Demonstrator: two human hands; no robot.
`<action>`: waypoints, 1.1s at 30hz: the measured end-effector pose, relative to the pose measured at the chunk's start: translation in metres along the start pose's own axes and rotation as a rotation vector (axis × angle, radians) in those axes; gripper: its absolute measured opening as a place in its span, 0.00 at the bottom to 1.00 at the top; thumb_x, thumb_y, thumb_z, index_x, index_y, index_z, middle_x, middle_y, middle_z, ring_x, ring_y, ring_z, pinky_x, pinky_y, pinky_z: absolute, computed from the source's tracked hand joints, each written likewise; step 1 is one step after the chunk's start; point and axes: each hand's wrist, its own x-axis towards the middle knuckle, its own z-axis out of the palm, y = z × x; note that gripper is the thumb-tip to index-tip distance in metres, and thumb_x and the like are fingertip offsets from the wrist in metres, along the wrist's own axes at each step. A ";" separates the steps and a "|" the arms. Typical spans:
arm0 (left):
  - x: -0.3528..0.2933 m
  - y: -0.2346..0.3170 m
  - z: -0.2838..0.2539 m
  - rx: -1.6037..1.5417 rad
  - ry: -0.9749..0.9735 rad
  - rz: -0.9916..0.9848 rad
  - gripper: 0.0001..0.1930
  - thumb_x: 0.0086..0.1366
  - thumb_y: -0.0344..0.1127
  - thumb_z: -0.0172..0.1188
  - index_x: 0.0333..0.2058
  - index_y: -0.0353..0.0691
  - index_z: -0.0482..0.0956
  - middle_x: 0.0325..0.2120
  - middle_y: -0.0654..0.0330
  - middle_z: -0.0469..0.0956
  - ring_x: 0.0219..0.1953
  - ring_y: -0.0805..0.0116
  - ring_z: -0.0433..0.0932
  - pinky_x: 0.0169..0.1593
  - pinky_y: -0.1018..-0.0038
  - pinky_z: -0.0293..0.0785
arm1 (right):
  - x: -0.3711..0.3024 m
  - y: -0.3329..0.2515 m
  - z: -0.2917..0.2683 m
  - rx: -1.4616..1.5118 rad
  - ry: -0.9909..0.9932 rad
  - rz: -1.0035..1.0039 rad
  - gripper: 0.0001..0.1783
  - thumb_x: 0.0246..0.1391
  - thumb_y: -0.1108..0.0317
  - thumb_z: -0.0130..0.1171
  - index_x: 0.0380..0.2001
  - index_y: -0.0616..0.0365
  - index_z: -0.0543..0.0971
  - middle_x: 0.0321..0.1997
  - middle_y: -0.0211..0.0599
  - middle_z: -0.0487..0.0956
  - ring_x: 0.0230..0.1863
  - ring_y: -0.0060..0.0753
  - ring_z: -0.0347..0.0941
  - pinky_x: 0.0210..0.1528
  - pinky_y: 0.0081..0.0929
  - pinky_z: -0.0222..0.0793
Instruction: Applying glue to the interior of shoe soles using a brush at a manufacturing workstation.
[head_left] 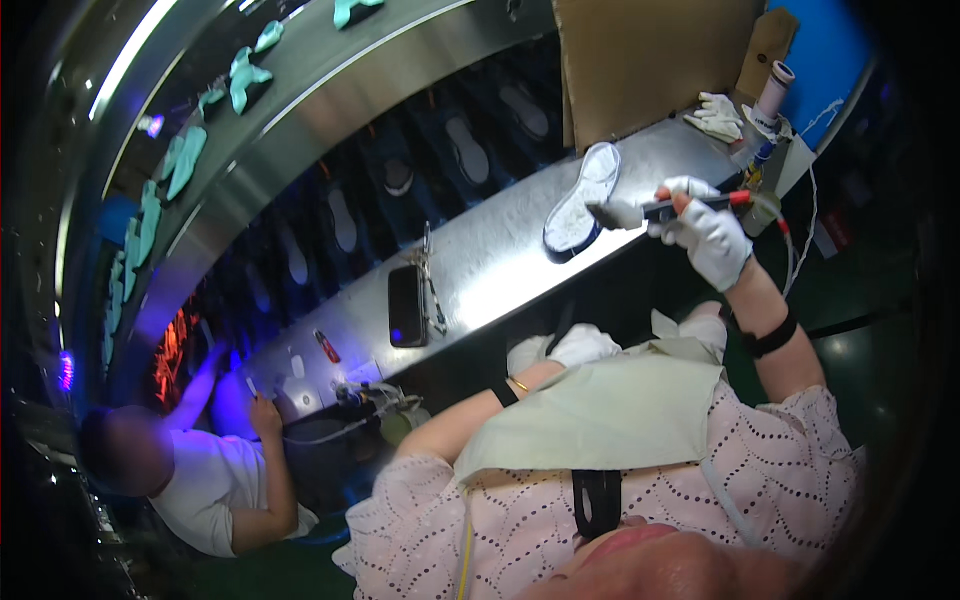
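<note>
My right hand (715, 245), in a white glove with bare fingertips, is closed around a brush (660, 211). The brush has a dark handle with red bands, and a tube hangs near its back end. Its pale, broad bristles point left, at the right edge of a shoe sole (580, 208); whether they touch it I cannot tell. White inside with a dark blue rim, the sole lies on the metal bench (500, 285). My left hand (585, 345), also gloved, rests low by the apron at my lap. Its fingers are mostly hidden.
Beyond the bench, a conveyor carries several soles (466, 150); turquoise pieces (185, 162) line a higher belt. A phone (407, 306) lies left of the sole. Cardboard (655, 65), spare gloves (716, 117) and a pink cup (775, 90) stand at right. A co-worker (225, 480) works at left.
</note>
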 end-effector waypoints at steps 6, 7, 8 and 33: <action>0.009 0.005 -0.052 -0.305 -0.227 -0.147 0.22 0.62 0.49 0.40 0.54 0.53 0.66 0.47 0.54 0.72 0.46 0.55 0.72 0.50 0.69 0.67 | -0.029 -0.002 -0.030 0.085 0.127 -0.014 0.15 0.57 0.58 0.49 0.38 0.59 0.72 0.32 0.32 0.76 0.31 0.21 0.73 0.32 0.15 0.65; -0.012 0.014 -0.080 -0.329 -0.210 -0.180 0.23 0.62 0.49 0.42 0.54 0.50 0.67 0.48 0.51 0.71 0.49 0.53 0.70 0.53 0.69 0.63 | -0.040 -0.010 -0.027 0.066 0.099 -0.070 0.15 0.57 0.59 0.49 0.38 0.59 0.72 0.32 0.32 0.76 0.30 0.21 0.73 0.32 0.15 0.65; -0.018 0.004 -0.091 -0.271 -0.163 -0.173 0.24 0.62 0.49 0.42 0.53 0.46 0.67 0.48 0.51 0.71 0.49 0.54 0.70 0.54 0.71 0.62 | -0.041 -0.013 -0.032 0.061 0.107 -0.096 0.14 0.58 0.59 0.49 0.37 0.58 0.72 0.30 0.33 0.76 0.30 0.20 0.73 0.31 0.14 0.65; -0.128 -0.192 -0.475 0.941 0.300 -1.149 0.13 0.55 0.33 0.50 0.36 0.38 0.79 0.38 0.49 0.76 0.43 0.54 0.74 0.46 0.67 0.70 | 0.029 0.016 -0.089 0.014 0.318 -0.015 0.08 0.56 0.68 0.49 0.34 0.62 0.73 0.26 0.34 0.77 0.24 0.17 0.72 0.28 0.10 0.64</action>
